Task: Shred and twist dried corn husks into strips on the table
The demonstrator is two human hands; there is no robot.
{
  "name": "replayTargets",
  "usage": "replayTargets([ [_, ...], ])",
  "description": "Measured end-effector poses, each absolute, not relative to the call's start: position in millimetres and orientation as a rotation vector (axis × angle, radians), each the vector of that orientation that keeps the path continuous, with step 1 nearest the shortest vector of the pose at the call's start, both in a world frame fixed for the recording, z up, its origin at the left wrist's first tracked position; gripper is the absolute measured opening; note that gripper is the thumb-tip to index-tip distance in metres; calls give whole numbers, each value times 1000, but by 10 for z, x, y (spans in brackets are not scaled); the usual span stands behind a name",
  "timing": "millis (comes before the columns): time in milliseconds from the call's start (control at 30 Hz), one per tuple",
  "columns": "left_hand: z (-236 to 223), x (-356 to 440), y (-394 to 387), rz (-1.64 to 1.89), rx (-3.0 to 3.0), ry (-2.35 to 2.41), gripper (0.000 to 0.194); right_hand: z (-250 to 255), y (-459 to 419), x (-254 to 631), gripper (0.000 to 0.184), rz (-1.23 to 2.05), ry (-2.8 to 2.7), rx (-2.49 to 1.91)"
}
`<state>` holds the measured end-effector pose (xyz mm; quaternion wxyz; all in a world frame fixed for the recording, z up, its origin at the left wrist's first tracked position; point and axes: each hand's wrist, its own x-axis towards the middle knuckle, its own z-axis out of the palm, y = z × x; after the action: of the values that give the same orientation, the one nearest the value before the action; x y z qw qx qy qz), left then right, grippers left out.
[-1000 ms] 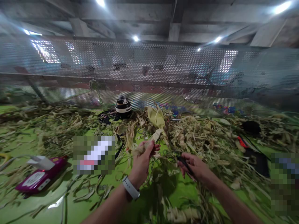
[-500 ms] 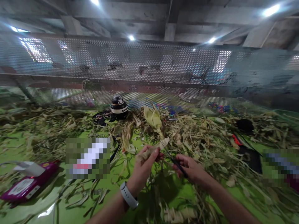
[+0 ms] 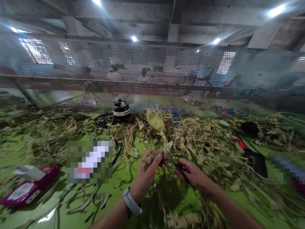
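Closed around a pale dried leaf strip, which looks like corn husk, my left hand wears a white wristband. My right hand grips dark scissors whose thin blades point up and left, at the strip's free end. Whether the blades touch the strip cannot be made out. Just beyond both hands lies a yellow-green folded husk piece with a narrow stem toward me. Part of the strip is hidden by my left fingers.
Dried husk scraps cover much of the green table. A black and white round container stands at the back, before a perforated metal screen. A purple device lies left; a black pouch lies right.
My right hand and the scissors have shifted very slightly left. The left hand still holds the strip in nearly the same place.
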<state>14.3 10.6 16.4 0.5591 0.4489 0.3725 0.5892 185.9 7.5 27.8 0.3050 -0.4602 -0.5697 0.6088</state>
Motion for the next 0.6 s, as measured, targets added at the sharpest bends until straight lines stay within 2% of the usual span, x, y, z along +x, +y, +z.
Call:
replayTargets([
  [267, 158, 144, 119, 1380, 1051, 897, 16, 288, 64, 1847, 32, 1581, -1500, -1263],
  [600, 84, 143, 195, 1346, 824, 895, 22, 178, 184, 1927, 36, 1391, -1479, -1319],
])
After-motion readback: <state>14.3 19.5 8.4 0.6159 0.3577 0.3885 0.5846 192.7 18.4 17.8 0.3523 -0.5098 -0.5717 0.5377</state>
